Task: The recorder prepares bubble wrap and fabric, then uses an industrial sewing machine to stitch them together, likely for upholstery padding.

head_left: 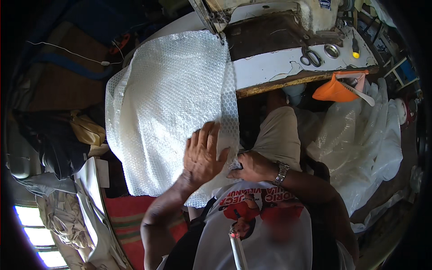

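Observation:
A large sheet of bubble wrap [168, 90] drapes from the sewing machine down over my lap, folded double along its right side. Its far right corner lies at the needle area of the sewing machine [220, 20]. My left hand [202, 153] rests flat on the sheet with the fingers stretched out, holding nothing. Beside it, my right hand [254, 166], with a metal watch on the wrist, pinches the near right edge of the bubble wrap.
Scissors [310, 57], a metal ring [331, 51] and a yellow-tipped screwdriver [356, 47] lie on the worn white table [261, 69]. An orange pouch [330, 91] hangs from its edge. Clear plastic sheeting [355, 144] heaps at right; cloths [65, 216] pile at left. A cigarette [237, 249] juts up below.

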`<state>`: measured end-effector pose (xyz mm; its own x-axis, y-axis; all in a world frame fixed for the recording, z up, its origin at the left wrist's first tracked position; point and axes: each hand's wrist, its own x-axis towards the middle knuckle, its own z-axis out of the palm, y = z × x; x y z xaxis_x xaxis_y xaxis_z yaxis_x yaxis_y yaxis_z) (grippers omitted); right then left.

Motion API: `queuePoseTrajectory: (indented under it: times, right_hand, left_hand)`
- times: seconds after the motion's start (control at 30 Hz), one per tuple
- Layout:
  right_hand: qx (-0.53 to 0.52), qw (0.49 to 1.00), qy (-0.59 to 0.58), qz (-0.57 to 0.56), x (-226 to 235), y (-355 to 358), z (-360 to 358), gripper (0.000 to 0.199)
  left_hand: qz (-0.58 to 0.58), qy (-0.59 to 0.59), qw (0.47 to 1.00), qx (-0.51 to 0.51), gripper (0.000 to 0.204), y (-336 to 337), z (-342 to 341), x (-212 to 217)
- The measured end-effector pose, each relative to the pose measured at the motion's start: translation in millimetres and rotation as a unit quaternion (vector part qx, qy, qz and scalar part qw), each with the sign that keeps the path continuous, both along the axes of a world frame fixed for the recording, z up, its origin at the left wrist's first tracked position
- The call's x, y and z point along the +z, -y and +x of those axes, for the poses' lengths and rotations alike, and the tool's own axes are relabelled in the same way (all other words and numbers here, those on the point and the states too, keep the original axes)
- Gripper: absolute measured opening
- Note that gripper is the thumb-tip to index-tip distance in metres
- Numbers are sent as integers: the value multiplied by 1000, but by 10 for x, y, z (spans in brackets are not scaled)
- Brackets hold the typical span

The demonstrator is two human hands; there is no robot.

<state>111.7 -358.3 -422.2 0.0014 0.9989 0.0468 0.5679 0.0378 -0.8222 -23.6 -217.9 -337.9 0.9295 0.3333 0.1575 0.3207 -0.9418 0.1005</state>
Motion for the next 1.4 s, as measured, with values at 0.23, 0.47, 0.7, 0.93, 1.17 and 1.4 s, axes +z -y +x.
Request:
queuePoseTrajectory:
  times: [0.23,0.47,0.7,0.93,1.17,1.4]
  right_hand:
    - [46,992,46,-112,133,22,14,58]
    - [20,999,-19,-29,-70,130,36,52]
    - [14,999,-14,-46,-111,192,102,47]
    - [30,997,9,-75,-70,141,210,51]
    - [6,998,-37,-59,-217,62,221,46]
    - [35,994,-9,-101,-148,-60,242,48]
  left_hand:
    - [1,113,987,116,53,-22,-204,-302]
    - [6,209,971,119,37,-76,-24,396]
    - [94,63,991,-73,19,183,360,603]
    - [-57,65,987,-136,23,65,571,261]
    - [-27,46,987,-149,22,-159,526,506]
    - [-12,11,983,-181,14,-276,566,276]
